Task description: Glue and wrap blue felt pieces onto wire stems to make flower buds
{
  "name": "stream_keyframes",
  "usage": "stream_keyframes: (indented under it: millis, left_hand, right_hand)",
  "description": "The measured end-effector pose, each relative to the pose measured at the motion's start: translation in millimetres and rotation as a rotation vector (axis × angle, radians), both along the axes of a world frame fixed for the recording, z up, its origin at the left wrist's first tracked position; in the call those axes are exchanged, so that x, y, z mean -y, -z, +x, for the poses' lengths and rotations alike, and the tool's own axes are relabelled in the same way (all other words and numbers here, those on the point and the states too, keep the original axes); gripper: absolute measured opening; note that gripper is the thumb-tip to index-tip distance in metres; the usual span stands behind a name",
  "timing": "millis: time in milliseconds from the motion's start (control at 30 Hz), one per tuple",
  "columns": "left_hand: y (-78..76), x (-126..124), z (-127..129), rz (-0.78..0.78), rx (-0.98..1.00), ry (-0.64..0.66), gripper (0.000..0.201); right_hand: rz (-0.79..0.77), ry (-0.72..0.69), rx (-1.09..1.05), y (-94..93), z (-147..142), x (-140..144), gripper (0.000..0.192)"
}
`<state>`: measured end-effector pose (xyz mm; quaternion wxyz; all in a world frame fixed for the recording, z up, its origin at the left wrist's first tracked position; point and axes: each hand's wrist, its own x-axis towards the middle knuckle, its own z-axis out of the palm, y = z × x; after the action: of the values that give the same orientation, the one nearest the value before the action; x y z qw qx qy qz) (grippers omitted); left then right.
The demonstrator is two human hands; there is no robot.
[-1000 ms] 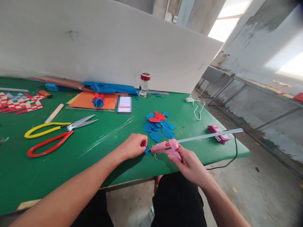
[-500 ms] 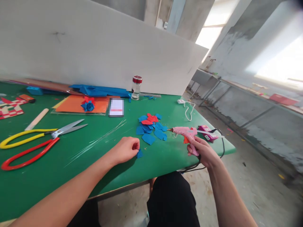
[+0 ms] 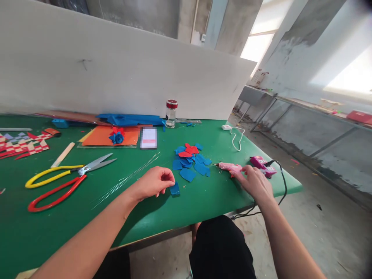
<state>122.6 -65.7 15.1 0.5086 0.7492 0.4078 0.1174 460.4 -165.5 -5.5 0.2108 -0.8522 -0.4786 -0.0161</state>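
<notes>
My left hand (image 3: 155,181) is closed in a pinch on a small blue paper piece (image 3: 175,189), held low over the green table. At the right, my right hand (image 3: 257,182) is on the pink hot glue gun (image 3: 230,167), which lies low at the table's surface with its nozzle pointing left. The hand covers the gun's rear and handle, and its fingers are partly hidden. Between the hands lies a loose pile of blue paper petals (image 3: 187,174) with red petals (image 3: 190,150) on top.
Large scissors (image 3: 84,169) with yellow and red handles lie at the left, beside thin wires (image 3: 128,177). Farther back are a blue-and-red paper flower (image 3: 117,138) on orange sheets, a red-capped jar (image 3: 171,114) and a white cable (image 3: 238,140). A purple box (image 3: 261,164) with a black cord stands right.
My right hand has lowered the glue gun from a raised, upright-handled hold down to the table. The blue piece at my left fingertips shows more fully. The view has shifted slightly.
</notes>
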Motion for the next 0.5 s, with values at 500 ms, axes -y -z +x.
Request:
stream_keyframes:
  millis: [500]
  left_hand:
    - [-14.4, -3, -14, 0.323, 0.03, -0.022, 0.017]
  right_hand:
    - [-0.037, -0.77, -0.536, -18.2, -169, -60, 0.005]
